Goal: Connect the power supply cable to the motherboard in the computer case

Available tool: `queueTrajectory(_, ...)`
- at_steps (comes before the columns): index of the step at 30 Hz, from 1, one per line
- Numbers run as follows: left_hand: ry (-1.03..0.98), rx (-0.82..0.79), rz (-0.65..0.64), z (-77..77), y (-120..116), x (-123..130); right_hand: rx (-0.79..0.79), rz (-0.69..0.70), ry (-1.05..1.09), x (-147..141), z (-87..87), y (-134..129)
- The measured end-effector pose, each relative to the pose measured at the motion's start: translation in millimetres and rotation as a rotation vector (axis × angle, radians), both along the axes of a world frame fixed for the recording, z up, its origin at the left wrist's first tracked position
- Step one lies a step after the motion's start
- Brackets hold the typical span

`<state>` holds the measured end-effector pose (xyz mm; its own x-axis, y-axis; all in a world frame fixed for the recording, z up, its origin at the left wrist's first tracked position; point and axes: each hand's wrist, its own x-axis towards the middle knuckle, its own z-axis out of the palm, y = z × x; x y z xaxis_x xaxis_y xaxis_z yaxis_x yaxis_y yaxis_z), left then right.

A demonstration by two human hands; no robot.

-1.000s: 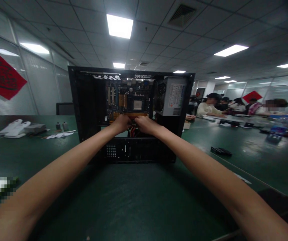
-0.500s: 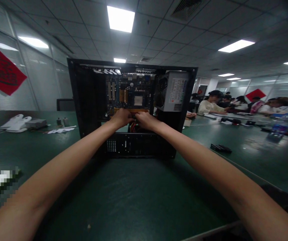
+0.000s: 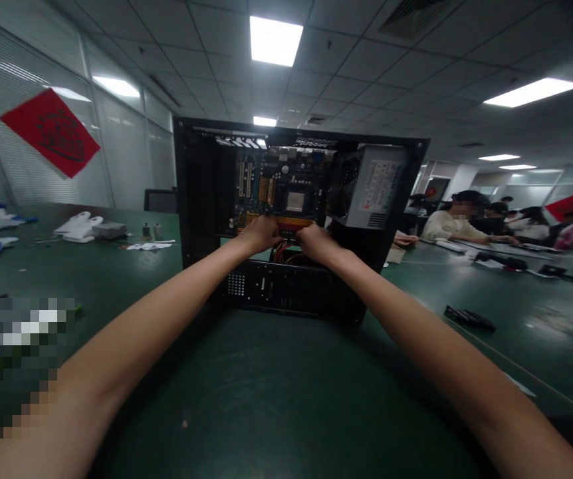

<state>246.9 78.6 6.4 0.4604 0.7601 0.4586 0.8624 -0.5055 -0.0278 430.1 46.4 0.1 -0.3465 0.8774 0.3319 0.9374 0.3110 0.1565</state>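
Observation:
An open black computer case (image 3: 199, 199) stands upright on the green table, its inside facing me. In it sit a motherboard (image 3: 311, 183) with a bare processor (image 3: 295, 201) and a silver power supply (image 3: 381, 186). My left hand (image 3: 262, 236) reaches in at the orange and yellow memory slots (image 3: 294, 221) on the board's lower edge, fingers curled. My right hand (image 3: 319, 243) is at the other end of these slots, fingers also closed. Whatever either one grips is hidden. Red and black cables (image 3: 280, 251) hang between and below both hands.
To the left lie a white plastic bag (image 3: 80, 226), a grey box (image 3: 110, 230), small metal cylinders (image 3: 157, 231) and papers (image 3: 150, 246). A black part (image 3: 468, 318) rests on the right. Farther right, a person in a pale top (image 3: 446, 226) sits among others at the table.
My view has turned left, so the case appears farther right. Inside it, the gap between my two hands has widened slightly. Both stay at the memory slots.

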Motion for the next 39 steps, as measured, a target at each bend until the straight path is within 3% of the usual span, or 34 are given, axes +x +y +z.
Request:
queueTrajectory(30, 0.047, 0.029, 0.042, -0.4, -6, 3, 0.010, -0.076, 0.059, -5, 0.9, -1)
queueTrajectory(39, 0.101, 0.055, -0.042, 2.0, 7, 5, 0.037, -0.071, 0.108, -1, 1.3, 9)
